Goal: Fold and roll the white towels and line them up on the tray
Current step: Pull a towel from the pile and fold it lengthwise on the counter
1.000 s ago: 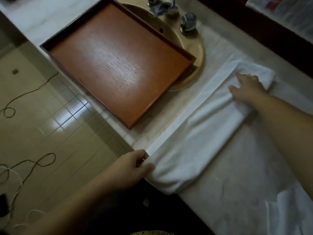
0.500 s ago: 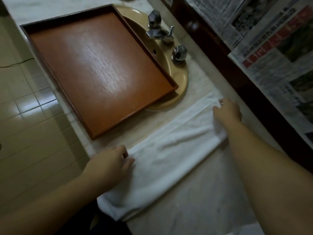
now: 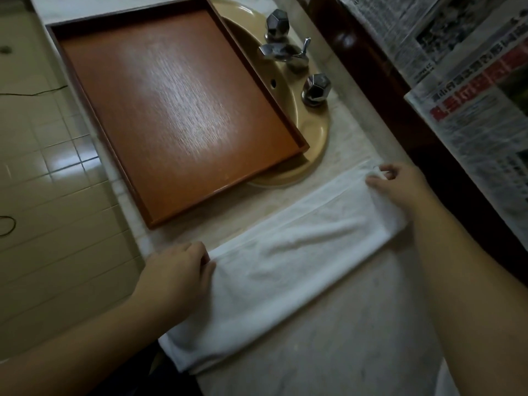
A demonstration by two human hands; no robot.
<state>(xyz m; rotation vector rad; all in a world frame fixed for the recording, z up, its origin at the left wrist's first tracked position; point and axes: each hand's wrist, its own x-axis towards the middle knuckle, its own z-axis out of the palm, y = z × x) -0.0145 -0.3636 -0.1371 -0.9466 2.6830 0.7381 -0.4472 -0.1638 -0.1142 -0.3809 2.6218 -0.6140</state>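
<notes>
A white towel (image 3: 288, 270), folded into a long strip, lies across the marble counter (image 3: 357, 338) just in front of the wooden tray (image 3: 177, 110). My left hand (image 3: 177, 275) rests on the strip's near left end, fingers curled over its edge. At the far right end my right hand (image 3: 397, 184) pinches the towel's corner. The tray holds nothing and sits partly over the basin. A bit of another white towel (image 3: 448, 381) shows at the bottom right edge.
A tan sink basin (image 3: 314, 138) with chrome tap and two knobs (image 3: 315, 88) lies behind the tray. Newspapers (image 3: 471, 95) cover the surface to the right. The counter's left edge drops to a tiled floor (image 3: 51, 167) with a cable on it.
Both hands folded the far edge toward me, narrowing the towel into a strip, then shifted along it. The view swung right, so the tray appears further left.
</notes>
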